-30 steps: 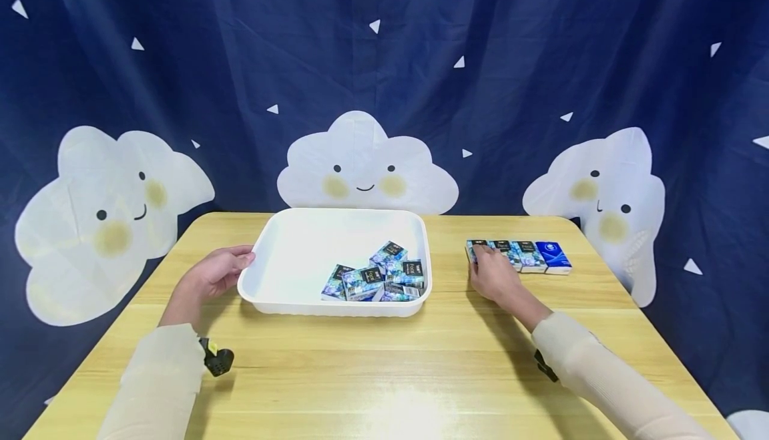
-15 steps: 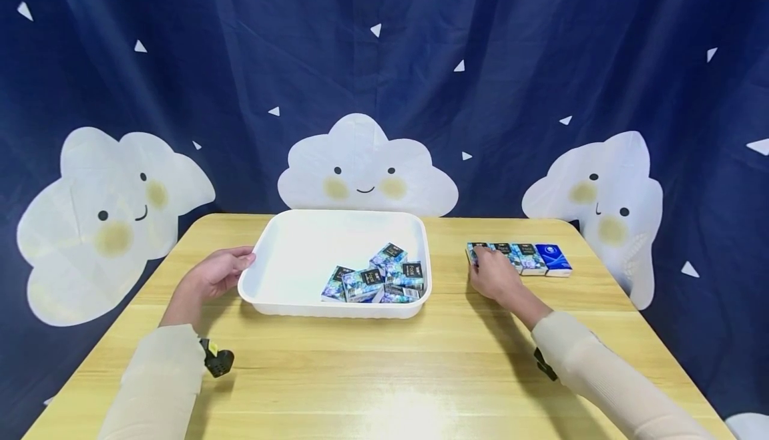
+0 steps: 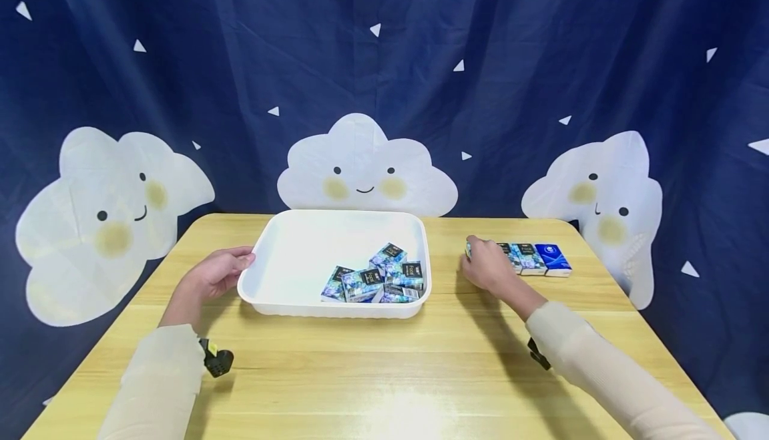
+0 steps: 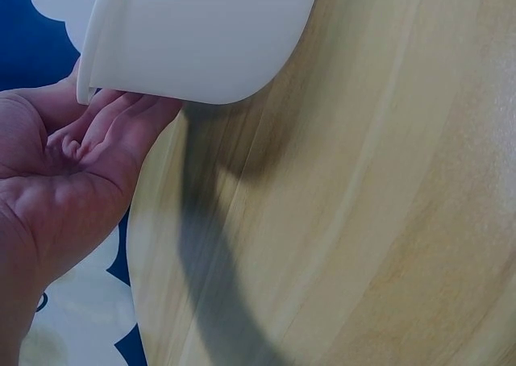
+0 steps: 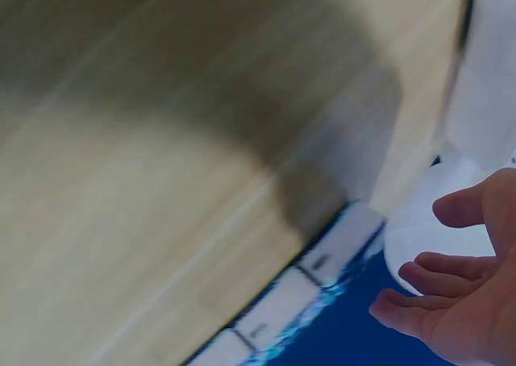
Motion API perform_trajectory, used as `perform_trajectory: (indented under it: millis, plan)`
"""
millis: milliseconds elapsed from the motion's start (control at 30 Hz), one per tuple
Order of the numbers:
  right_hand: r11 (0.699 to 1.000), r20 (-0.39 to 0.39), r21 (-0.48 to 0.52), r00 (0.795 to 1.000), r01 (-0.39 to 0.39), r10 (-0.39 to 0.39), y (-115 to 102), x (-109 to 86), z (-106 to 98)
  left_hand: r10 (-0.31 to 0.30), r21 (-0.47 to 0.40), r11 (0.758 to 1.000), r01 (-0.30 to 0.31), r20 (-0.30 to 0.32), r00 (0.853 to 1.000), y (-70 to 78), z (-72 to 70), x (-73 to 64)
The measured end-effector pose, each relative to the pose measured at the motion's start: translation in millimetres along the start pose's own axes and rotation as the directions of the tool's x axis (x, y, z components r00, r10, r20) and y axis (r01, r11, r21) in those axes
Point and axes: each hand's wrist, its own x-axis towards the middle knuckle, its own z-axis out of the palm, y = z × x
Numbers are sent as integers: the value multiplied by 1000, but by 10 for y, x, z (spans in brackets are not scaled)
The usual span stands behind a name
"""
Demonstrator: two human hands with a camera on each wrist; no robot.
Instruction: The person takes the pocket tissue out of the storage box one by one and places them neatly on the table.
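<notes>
A white plastic tray (image 3: 300,260) stands left of centre on the table. Its left rim is gripped by my left hand (image 3: 219,272); in the left wrist view the fingers (image 4: 121,128) reach under the tray (image 4: 201,39). Several floral pocket tissue packs (image 3: 362,283) lie jumbled in its right part. To the right, more tissue packs (image 3: 530,258) stand in a row, with a plain blue pack (image 3: 554,258) at the right end. My right hand (image 3: 489,268) is over the row's left end, partly hiding it. In the right wrist view the right hand (image 5: 459,289) has thumb and fingers apart, nothing between them.
The wooden table (image 3: 336,366) extends in front of the tray and between it and the row. A dark blue curtain (image 3: 372,73) with cloud faces hangs directly behind the table's far edge.
My right hand has shifted slightly left and up at the left end of the row. The left hand, the tray and its packs have stayed put.
</notes>
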Motion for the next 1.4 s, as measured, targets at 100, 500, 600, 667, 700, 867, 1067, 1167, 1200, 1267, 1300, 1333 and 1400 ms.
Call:
perform_trajectory:
  millis: [100,500,600,667,700,867,1067,1167,1200,1267,1300,1333,1400]
  plan:
    - [1000,6,10,1000,4,-4,-118,23,-55,-1,3,1000,1,-3,1000,1,-2,-1]
    - [990,-7,85,994,114,-113,-663,18,-185,0,1,1000,0,2,1000,0,6,9]
    - [981,-13,96,986,168,-168,-793,-17,-198,3,2,1000,-3,3,1000,1,12,14]
    - [976,-6,101,981,195,-195,-880,-41,-207,6,6,1000,-6,3,1000,-2,12,17]
    - [974,10,111,980,198,-200,-923,-51,-209,8,5,1000,-8,4,1000,-6,11,20]
    - [960,39,149,968,239,-247,-1153,-78,-205,10,7,1000,-10,3,1000,-21,-2,17]
    - [941,68,174,950,288,-304,-1420,-83,-165,5,16,1000,-5,4,1000,-45,-14,20]
    - [938,86,169,944,303,-320,-1530,-80,-142,5,18,1000,-5,7,1000,-47,-10,17]
    - [939,88,165,943,302,-320,-1564,-78,-133,6,20,1000,-6,8,1000,-45,-8,18]
    - [942,102,156,943,298,-315,-1632,-76,-118,10,18,1000,-10,8,1000,-40,-3,19]
    - [943,115,152,942,296,-314,-1667,-74,-113,12,18,1000,-13,7,1000,-38,-2,21]
    - [944,131,149,941,294,-314,-1703,-72,-107,12,16,1000,-12,4,1000,-34,2,20]
    - [946,167,137,935,292,-313,-1774,-68,-85,12,13,1000,-12,-1,1000,-31,-1,20]
